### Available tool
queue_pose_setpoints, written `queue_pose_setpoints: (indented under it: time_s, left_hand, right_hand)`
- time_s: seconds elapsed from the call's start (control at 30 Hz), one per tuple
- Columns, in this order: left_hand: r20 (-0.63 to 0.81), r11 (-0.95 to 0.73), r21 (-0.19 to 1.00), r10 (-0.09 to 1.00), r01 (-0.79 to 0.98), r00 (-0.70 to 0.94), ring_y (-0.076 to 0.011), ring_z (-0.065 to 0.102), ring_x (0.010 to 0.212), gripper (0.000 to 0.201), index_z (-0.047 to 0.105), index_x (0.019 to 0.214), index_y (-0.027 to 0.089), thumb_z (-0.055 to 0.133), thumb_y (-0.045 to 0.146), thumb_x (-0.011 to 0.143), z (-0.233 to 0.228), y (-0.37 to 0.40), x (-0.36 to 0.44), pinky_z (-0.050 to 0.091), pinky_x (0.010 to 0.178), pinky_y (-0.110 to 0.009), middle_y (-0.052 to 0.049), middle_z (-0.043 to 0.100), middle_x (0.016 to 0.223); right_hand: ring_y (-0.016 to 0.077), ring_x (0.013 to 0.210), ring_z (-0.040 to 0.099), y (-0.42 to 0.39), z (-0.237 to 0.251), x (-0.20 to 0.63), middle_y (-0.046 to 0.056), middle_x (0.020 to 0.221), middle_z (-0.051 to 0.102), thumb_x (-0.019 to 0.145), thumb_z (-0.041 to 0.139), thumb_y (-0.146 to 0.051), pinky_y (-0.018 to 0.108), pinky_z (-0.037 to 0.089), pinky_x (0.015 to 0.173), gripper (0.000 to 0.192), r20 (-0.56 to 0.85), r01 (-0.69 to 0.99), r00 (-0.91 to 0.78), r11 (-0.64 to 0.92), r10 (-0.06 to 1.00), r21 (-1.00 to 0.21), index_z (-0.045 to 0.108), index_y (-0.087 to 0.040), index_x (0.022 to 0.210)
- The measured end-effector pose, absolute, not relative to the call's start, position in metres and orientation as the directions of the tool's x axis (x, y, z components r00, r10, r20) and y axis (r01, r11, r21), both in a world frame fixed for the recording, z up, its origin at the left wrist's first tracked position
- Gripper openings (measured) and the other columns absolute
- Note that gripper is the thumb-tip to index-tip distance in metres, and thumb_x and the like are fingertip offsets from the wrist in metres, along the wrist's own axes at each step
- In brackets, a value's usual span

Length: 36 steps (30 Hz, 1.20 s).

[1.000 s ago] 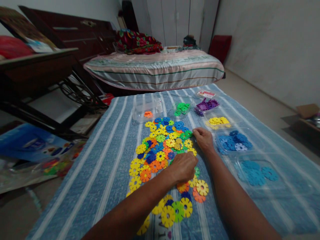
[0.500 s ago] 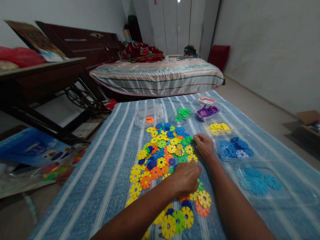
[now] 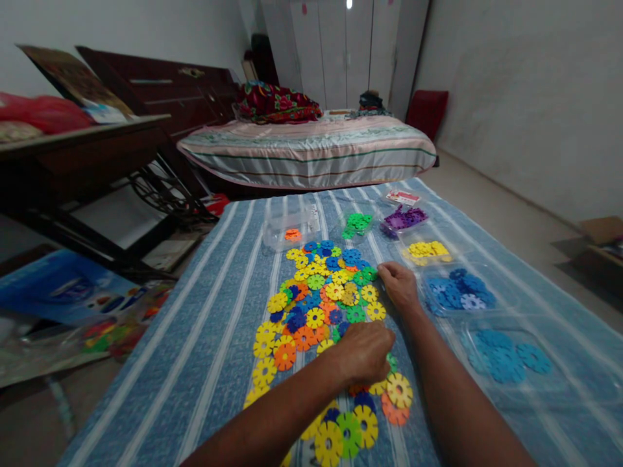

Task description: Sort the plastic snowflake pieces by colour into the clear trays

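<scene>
Under the left hand [image 3: 364, 353] lies the near part of a heap of flat, notched plastic discs [image 3: 318, 305], yellow, orange, blue and green, spread over the blue striped cloth [image 3: 209, 337]. That hand is curled knuckles-up on the discs, fingers bent down among them; whether it grips one cannot be told. Just beyond it, the right hand [image 3: 399, 285] rests at the heap's far right edge, fingers bent with the tips touching the green and yellow discs there; what it holds, if anything, is hidden. Nearer than the left hand, more yellow, green and orange discs [image 3: 360, 415] lie in a loose cluster. Right of the right hand stand clear trays, one with dark blue discs [image 3: 457, 292], one with lighter blue discs [image 3: 506, 357]. Beyond both hands sit trays of yellow discs [image 3: 426, 248], purple discs [image 3: 403, 218], green discs [image 3: 357, 223] and a single orange disc [image 3: 293, 234].
</scene>
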State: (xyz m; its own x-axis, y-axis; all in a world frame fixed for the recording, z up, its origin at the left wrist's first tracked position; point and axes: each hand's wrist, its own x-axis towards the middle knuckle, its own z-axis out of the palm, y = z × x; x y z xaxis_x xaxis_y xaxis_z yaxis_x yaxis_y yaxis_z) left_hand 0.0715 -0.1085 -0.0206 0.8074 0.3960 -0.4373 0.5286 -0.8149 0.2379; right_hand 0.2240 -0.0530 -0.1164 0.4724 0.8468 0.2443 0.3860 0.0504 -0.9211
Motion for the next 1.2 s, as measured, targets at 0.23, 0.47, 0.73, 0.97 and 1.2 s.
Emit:
queue_pose_setpoints:
  time_s: [0.23,0.47,0.73,0.97,1.2]
  left_hand:
    - [-0.461,-0.816,0.213,0.401,0.538,0.792,-0.029,0.065,0.097,0.031,0.061,0.106,0.014,0.059,0.031,0.08,-0.015,-0.114,0.073,0.054,0.075,-0.037,-0.016,0.065,0.112]
    - [-0.458,-0.808,0.234,0.4,0.541,0.794,-0.0297,0.065,0.094,0.029,0.061,0.104,0.014,0.057,0.026,0.078,-0.017,-0.115,0.073,0.052,0.074,-0.037,-0.016,0.065,0.109]
    - [-0.42,-0.714,0.397,0.417,0.576,0.806,-0.0198,0.059,0.082,0.016,0.057,0.086,0.02,0.062,0.021,0.07,-0.026,-0.109,0.063,0.044,0.067,-0.027,-0.003,0.064,0.089]
    - [-0.379,-0.223,0.795,0.545,0.565,0.748,-0.0095,0.048,0.056,0.014,0.051,0.064,0.017,0.065,0.017,0.067,-0.05,-0.099,0.051,0.032,0.05,-0.021,0.005,0.052,0.058]
    - [-0.472,0.384,0.882,0.727,0.274,0.499,-0.01,0.059,0.046,0.017,0.052,0.073,0.016,0.069,0.017,0.073,-0.051,-0.068,0.045,0.043,0.046,-0.018,0.003,0.061,0.053]
  right_hand:
    - [0.0162,0.064,0.054,-0.053,-0.118,0.225,0.0,0.062,0.062,0.08,0.052,-0.045,0.027,0.039,0.062,0.033,0.241,0.371,0.469,0.058,0.85,-0.927,0.068,-0.018,0.07]
    - [0.0165,0.064,0.055,-0.054,-0.114,0.223,0.0,0.062,0.062,0.08,0.052,-0.045,0.027,0.039,0.061,0.033,0.241,0.373,0.471,0.056,0.849,-0.926,0.069,-0.019,0.07]
    - [0.016,0.064,0.055,-0.053,-0.116,0.224,0.0,0.062,0.061,0.08,0.051,-0.043,0.027,0.039,0.062,0.032,0.249,0.382,0.472,0.059,0.846,-0.922,0.069,-0.018,0.07]
    - [0.0156,0.063,0.053,-0.053,-0.115,0.223,0.0,0.061,0.061,0.08,0.051,-0.043,0.026,0.039,0.061,0.032,0.254,0.387,0.469,0.062,0.846,-0.92,0.069,-0.018,0.07]
    - [0.0156,0.062,0.053,-0.053,-0.114,0.222,-0.001,0.06,0.061,0.08,0.052,-0.044,0.027,0.038,0.061,0.032,0.247,0.374,0.474,0.06,0.845,-0.926,0.069,-0.018,0.07]
